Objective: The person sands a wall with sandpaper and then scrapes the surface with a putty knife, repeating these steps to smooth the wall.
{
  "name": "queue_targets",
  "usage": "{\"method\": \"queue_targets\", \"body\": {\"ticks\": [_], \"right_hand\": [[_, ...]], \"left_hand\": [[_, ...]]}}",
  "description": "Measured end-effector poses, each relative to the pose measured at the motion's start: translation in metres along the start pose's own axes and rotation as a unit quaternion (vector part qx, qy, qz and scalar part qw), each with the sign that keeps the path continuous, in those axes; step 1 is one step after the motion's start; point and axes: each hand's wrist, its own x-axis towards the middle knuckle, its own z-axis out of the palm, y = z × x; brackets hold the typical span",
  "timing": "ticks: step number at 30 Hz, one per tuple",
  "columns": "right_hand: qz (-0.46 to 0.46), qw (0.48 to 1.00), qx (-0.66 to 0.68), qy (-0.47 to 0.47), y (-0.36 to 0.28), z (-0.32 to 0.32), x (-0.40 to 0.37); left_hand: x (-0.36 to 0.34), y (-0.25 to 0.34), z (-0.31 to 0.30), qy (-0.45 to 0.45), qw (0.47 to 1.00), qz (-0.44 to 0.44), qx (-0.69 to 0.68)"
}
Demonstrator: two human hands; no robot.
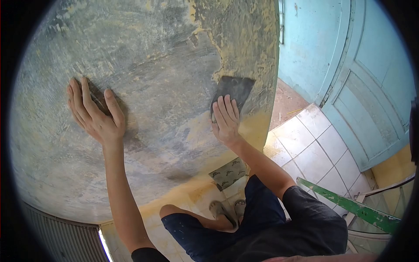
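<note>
My left hand (98, 109) rests against the worn grey wall (161, 100), its fingers spread and nothing in it. Further right, my right hand (226, 118) presses a dark sheet of sandpaper (238, 87) onto the same wall, close to its right edge. The fingers lie over the lower part of the sheet, and its upper part sticks out beyond them. Patches of yellowish paint and bare grey plaster mark the surface around both hands.
Below the wall, a printed sheet (228, 173) lies by my sandalled feet (221, 214). Yellow dust covers part of the tiled floor (305, 135). A light-blue door (371, 100) stands at right, with a green bar (349, 205) near my right side. Corrugated metal (56, 236) is at lower left.
</note>
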Motion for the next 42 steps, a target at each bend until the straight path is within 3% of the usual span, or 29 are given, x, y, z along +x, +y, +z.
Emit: {"method": "queue_targets", "body": {"ticks": [16, 28, 34, 42], "right_hand": [[0.014, 0.998, -0.04, 0.049, -0.007, -0.011, 0.069], [-0.02, 0.996, -0.083, 0.016, -0.008, -0.024, 0.069], [-0.009, 0.999, 0.006, 0.042, -0.005, -0.024, 0.068], [-0.019, 0.997, -0.065, 0.047, -0.015, -0.008, 0.039]], "left_hand": [[-0.004, -0.002, -0.002, -0.006, 0.999, -0.048, -0.014], [-0.005, -0.004, -0.004, -0.006, 0.998, -0.059, -0.03], [-0.005, -0.005, -0.006, -0.005, 0.997, -0.064, -0.034], [-0.008, -0.006, 0.002, 0.02, 0.998, -0.052, -0.029]]}}
